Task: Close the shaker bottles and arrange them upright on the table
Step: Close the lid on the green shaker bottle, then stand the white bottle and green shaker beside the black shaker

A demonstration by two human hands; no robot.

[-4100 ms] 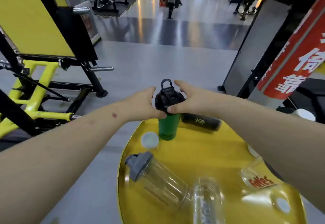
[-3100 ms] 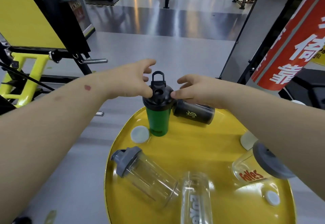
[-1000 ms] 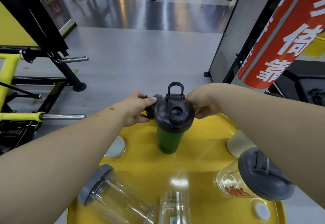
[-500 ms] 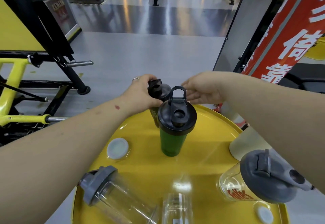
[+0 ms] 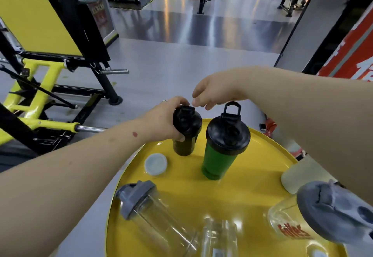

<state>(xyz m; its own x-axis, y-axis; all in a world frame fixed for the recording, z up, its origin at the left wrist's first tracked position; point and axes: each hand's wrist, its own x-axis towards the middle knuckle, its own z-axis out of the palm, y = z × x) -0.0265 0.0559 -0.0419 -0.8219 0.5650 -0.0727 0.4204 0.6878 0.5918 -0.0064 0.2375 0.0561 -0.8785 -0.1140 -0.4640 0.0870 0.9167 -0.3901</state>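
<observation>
The black shaker bottle (image 5: 186,133), which a moment ago was lying on its side behind the green one, now stands upright on the far part of the round yellow worktop (image 5: 262,141), just beside the green shaker bottle (image 5: 223,147). The left hand (image 5: 163,122) has its grip closed around the upper part of the black bottle, fingers wrapped at the lid, and seems to steady it. The right hand (image 5: 214,92) hovers just above the black lid with the fingers loosely curled and holding nothing; I judge it is about to press or turn the flip cap, though I cannot tell if the cap is already shut. The green bottle stands free with its black lid on and the carry loop up, so this one looks finished. This means two bottles are now upright at the back, and the rest is still to do: a clear bottle with grey lid (image 5: 149,210) lies on its side at the near left, another clear bottle (image 5: 219,236) lies near the front edge, and a clear bottle with red lettering (image 5: 290,226) at the right wears a grey lid (image 5: 331,212). A small white cap (image 5: 155,164) lies loose near the black bottle.
</observation>
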